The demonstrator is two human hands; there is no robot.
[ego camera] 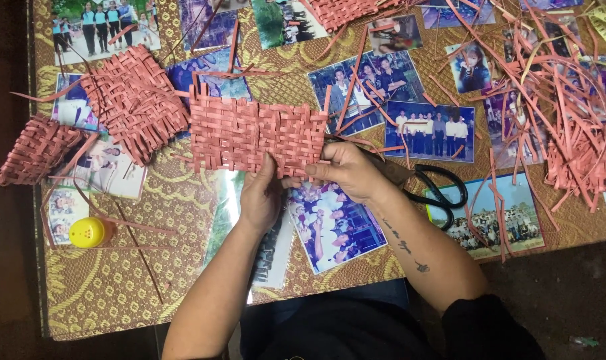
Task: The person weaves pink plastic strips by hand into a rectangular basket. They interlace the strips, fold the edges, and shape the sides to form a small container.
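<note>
Both hands meet at the lower edge of a pink woven mat (249, 137) in the middle of the frame: the left hand (261, 197) pinches the mat's bottom edge between thumb and fingers, seemingly to keep the weave flat and taut, while the right hand (346, 172) is closed on the lower right corner, fingertips pressing the strip ends there. Just right of the right wrist lie black scissors (439, 190), within easy reach. Under the hands a glass-topped counter (116, 293) shows a gold patterned cloth with many photographs (333, 227) laid flat beneath the glass. At the lower left sits a small yellow cap (89, 232), near a few loose thin strips. Farther off, at the upper left, two more woven pieces (133, 100) lie set aside, one folded at the counter's left edge. At the upper right a tangled heap of pink paper strips (563, 113) waits, apart from the mat.
</note>
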